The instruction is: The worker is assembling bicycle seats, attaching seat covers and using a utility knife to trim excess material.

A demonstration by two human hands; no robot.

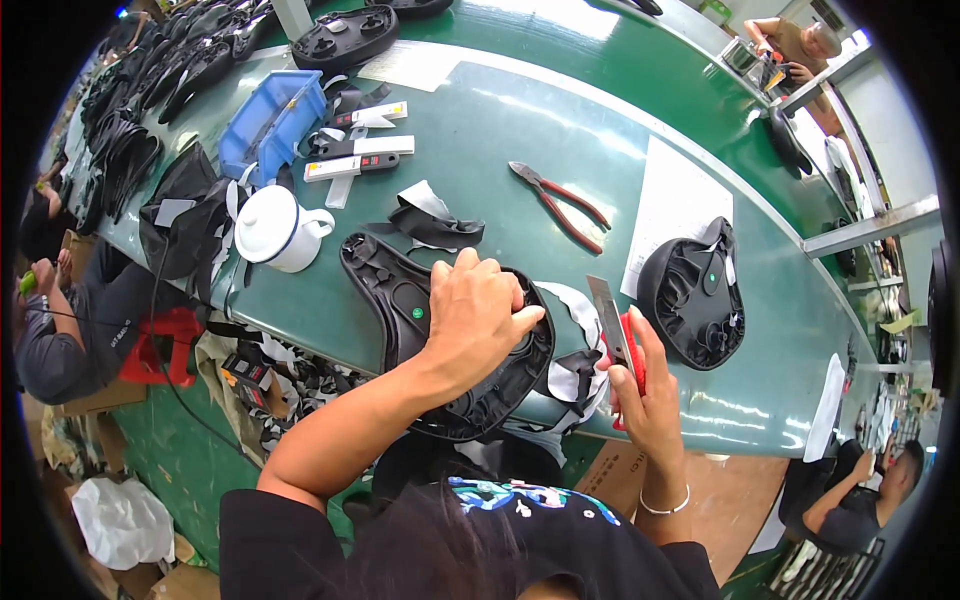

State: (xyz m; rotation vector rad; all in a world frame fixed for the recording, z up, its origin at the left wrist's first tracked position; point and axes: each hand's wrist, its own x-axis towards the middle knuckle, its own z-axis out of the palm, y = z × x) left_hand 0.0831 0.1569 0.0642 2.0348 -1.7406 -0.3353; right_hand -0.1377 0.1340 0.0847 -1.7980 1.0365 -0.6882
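A black bicycle saddle (400, 300) lies underside up at the table's near edge, its narrow nose toward the upper left. My left hand (475, 320) is closed over its wider part, fingers curled and thumb near the rim; what lies beneath the fingers is hidden. In my right hand (650, 395) is a red-handled utility knife (612, 320), blade out and pointing away from me, just right of the saddle. White and black fabric scraps (575, 375) lie between saddle and knife. Another black saddle (693, 295) rests upside down farther right.
Red-handled cutting pliers (562, 205) lie beyond the saddle. At the left are a white lidded enamel mug (278, 230), a blue bin (270, 125) and white-handled tools (360, 157). Many black saddles (120, 150) are piled at the far left. Other people work around the table.
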